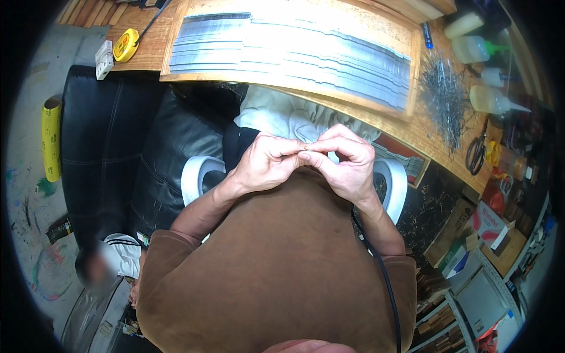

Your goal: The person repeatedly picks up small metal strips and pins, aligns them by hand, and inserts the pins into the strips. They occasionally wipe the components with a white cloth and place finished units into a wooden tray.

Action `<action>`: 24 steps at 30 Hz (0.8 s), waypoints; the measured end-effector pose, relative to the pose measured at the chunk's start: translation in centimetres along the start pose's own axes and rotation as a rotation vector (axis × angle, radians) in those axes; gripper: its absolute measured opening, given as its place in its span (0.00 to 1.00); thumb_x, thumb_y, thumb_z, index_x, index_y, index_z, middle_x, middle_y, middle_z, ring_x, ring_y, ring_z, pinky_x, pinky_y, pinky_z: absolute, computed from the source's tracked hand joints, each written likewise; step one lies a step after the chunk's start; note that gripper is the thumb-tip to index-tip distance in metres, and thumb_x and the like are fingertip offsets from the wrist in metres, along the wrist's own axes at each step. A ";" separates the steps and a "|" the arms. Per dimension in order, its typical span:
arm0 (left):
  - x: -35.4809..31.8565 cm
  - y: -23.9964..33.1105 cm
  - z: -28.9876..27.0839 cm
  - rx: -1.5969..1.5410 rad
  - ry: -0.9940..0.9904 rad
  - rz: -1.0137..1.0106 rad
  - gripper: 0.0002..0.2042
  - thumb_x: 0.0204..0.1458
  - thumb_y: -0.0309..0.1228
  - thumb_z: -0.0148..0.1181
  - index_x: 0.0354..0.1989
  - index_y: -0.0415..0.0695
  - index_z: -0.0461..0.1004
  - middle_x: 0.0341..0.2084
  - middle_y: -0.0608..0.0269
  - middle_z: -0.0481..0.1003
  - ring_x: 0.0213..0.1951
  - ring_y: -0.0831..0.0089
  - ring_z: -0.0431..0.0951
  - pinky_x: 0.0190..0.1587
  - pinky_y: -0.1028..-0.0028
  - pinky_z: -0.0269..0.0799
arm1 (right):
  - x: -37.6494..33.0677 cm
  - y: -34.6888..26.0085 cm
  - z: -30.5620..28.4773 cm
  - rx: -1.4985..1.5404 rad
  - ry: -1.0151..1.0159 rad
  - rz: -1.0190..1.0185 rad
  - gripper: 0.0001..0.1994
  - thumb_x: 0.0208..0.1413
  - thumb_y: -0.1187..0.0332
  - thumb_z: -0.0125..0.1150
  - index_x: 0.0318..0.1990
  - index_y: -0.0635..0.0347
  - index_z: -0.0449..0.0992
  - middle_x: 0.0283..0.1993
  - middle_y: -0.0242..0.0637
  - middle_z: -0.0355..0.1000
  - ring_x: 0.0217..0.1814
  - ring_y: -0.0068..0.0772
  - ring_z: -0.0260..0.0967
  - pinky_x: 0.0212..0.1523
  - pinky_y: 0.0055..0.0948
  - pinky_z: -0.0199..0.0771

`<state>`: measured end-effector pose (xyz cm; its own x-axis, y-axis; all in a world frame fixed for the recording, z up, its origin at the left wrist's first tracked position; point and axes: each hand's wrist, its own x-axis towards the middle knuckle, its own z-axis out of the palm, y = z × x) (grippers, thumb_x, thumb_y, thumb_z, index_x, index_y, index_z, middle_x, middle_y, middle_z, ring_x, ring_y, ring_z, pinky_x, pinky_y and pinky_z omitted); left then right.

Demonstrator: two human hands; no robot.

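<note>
Left hand [265, 162] and right hand [348, 163] meet at six o'clock from the wooden tray [415, 72], each grip pinched closed; anything between is too tiny to identify, presumably light, calling for a delicate pinch.

lettering on a red-and-white carton [489, 225], small dark print on a yellow roll [52, 140], too blurred to read

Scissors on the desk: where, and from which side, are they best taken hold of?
Likely by the dark loops of the scissors, with the right hand coming from the person's side: the loops lie toward the near edge of the desk, blades pointing away, with loose thin metal pieces to the left.
</note>
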<state>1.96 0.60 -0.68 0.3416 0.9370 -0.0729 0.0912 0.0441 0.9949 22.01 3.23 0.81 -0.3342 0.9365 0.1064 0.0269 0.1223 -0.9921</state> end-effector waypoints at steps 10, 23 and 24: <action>0.2 0.5 0.0 0.003 0.001 -0.013 0.09 0.62 0.29 0.70 0.45 0.37 0.86 0.27 0.53 0.84 0.27 0.80 0.80 0.32 0.75 0.74 | 0.1 -0.2 -0.3 -0.054 -0.016 -0.035 0.07 0.51 0.81 0.77 0.37 0.65 0.87 0.33 0.36 0.78 0.32 0.23 0.74 0.32 0.23 0.72; 0.0 0.2 -0.1 -0.027 -0.028 -0.081 0.09 0.63 0.29 0.69 0.46 0.37 0.86 0.27 0.57 0.84 0.29 0.85 0.77 0.33 0.77 0.74 | 0.2 -0.4 -0.2 -0.110 -0.030 -0.078 0.06 0.52 0.82 0.74 0.38 0.67 0.86 0.34 0.38 0.78 0.31 0.26 0.75 0.32 0.24 0.74; 0.0 0.2 -0.1 -0.042 -0.019 -0.079 0.09 0.63 0.29 0.69 0.46 0.37 0.86 0.27 0.58 0.85 0.29 0.85 0.77 0.33 0.77 0.74 | 0.2 -0.4 -0.2 -0.106 -0.027 -0.077 0.06 0.52 0.82 0.74 0.38 0.67 0.86 0.34 0.38 0.78 0.31 0.26 0.75 0.32 0.24 0.74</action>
<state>1.91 0.62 -0.46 0.3522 0.9234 -0.1523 0.0792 0.1327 0.9880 22.09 3.48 1.22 -0.3644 0.9139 0.1791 0.0994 0.2294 -0.9682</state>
